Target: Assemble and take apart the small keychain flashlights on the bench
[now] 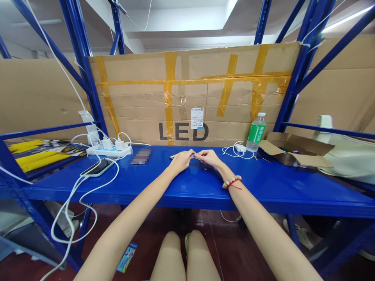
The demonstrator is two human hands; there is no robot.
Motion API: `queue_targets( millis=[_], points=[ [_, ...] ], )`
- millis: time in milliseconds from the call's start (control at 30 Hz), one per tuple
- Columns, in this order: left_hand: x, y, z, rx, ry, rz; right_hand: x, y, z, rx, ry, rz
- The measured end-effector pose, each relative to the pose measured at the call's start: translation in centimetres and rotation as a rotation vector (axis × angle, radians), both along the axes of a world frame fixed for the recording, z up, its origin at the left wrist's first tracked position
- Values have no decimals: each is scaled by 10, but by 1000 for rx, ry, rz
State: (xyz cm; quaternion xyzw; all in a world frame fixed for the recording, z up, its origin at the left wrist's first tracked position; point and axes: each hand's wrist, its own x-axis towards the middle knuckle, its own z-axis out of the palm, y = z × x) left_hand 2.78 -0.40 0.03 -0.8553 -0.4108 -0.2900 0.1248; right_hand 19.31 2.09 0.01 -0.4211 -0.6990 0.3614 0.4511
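Over the middle of the blue tabletop, my left hand (182,160) is closed around a slim, light-coloured pen (172,157), whose end sticks out to the left. My right hand (208,157) pinches a small dark and silvery part at the other end, close to the left fingertips. Whether that part is joined to the pen I cannot tell, as the fingers cover most of it. Just below the right hand lies a tiny object (205,168), too small to name. A beaded bracelet with red string (232,182) is on the right wrist.
At left, a power strip (109,150), white cables and a phone (98,167) lie near a blurred flat item (141,156). At right stand a green-labelled bottle (256,132), a coiled white cable (238,150) and an open cardboard box (295,150). Cardboard (140,105) walls the back.
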Motion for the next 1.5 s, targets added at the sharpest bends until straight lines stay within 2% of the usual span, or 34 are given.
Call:
queue_targets(
  millis=[500, 900, 1167, 1500],
  points=[
    [0, -1, 1, -34, -39, -12, 0, -3, 2, -65, 10, 6],
    [3, -1, 2, -47, -126, -5, -11, -11, 2, -139, 80, 121],
    [7, 1, 1, -67, -126, -5, -9, -3, 1, -145, 112, 85],
    [7, 0, 2, -98, -65, 70, -8, -2, 2, -99, 149, 53]
  ],
)
